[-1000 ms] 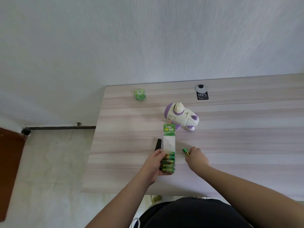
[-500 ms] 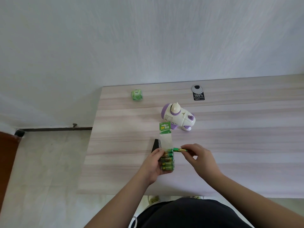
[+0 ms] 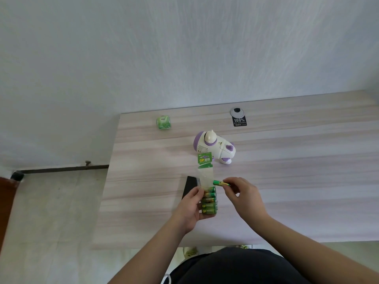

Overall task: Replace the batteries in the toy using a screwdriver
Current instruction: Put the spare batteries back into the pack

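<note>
Battery drawn from pack
Pack gripped by left hand; battery pinched by right hand, best pulled straight, away from left hand

Table: pale wood-grain laminate, matt and smooth
Toy: white and purple moulded plastic, glossy
Battery pack: clear glossy plastic film with a green printed card header
Loose battery: shiny green wrap with a metallic gold band
Cable grommet: grey plastic, black printed label beside it
Green cube: glossy wrapping
Wall: matt, finely textured
</note>
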A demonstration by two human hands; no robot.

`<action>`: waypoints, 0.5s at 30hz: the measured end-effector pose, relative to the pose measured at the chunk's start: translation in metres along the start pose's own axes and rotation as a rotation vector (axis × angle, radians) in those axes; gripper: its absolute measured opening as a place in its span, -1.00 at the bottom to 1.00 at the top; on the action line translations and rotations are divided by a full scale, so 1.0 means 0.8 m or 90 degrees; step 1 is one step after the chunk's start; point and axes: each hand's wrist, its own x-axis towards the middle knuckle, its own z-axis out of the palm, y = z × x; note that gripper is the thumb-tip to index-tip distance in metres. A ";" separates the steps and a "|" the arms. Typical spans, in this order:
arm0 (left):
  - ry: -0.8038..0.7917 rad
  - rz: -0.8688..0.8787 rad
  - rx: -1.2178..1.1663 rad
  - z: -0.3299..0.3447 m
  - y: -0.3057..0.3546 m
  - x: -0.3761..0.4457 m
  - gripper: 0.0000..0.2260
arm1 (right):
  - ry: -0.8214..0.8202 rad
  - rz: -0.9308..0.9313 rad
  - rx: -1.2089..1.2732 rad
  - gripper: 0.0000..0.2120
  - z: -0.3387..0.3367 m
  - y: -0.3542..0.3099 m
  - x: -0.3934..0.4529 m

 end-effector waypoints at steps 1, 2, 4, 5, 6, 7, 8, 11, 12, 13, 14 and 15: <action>0.001 0.001 0.000 0.000 -0.001 0.000 -0.75 | 0.000 -0.004 0.004 -0.88 0.000 0.000 -0.001; 0.001 0.002 0.001 0.000 -0.001 -0.001 -0.75 | -0.002 -0.011 0.007 -0.89 0.000 0.000 -0.002; 0.001 0.005 0.002 0.000 -0.003 -0.001 -0.75 | -0.005 -0.019 0.007 -0.90 0.001 0.000 -0.004; 0.003 0.006 0.003 0.000 -0.004 -0.002 -0.74 | -0.005 -0.019 0.008 -0.90 0.002 0.000 -0.005; 0.003 0.007 0.006 0.001 -0.004 -0.003 -0.74 | -0.006 -0.016 0.010 -0.90 0.002 0.000 -0.005; 0.004 0.010 0.013 0.001 -0.005 -0.003 -0.75 | -0.010 -0.014 0.011 -0.90 0.003 -0.001 -0.005; 0.004 0.015 0.026 0.002 -0.007 -0.003 -0.75 | -0.018 -0.013 0.010 -0.89 0.004 -0.002 -0.005; 0.003 0.032 0.070 0.004 -0.009 -0.004 -0.76 | -0.048 0.003 0.009 -0.86 0.006 -0.009 -0.004; 0.002 0.036 0.078 0.005 -0.009 -0.004 -0.76 | -0.055 0.017 0.014 -0.84 0.007 -0.011 -0.004; 0.001 0.040 0.086 0.005 -0.009 -0.004 -0.76 | -0.062 0.035 0.024 -0.81 0.006 -0.013 -0.004; 0.001 0.043 0.093 0.006 -0.009 -0.004 -0.76 | -0.070 0.048 0.033 -0.79 0.006 -0.015 -0.003; 0.002 0.046 0.098 0.006 -0.008 -0.005 -0.76 | -0.076 0.048 0.035 -0.81 0.006 -0.016 -0.003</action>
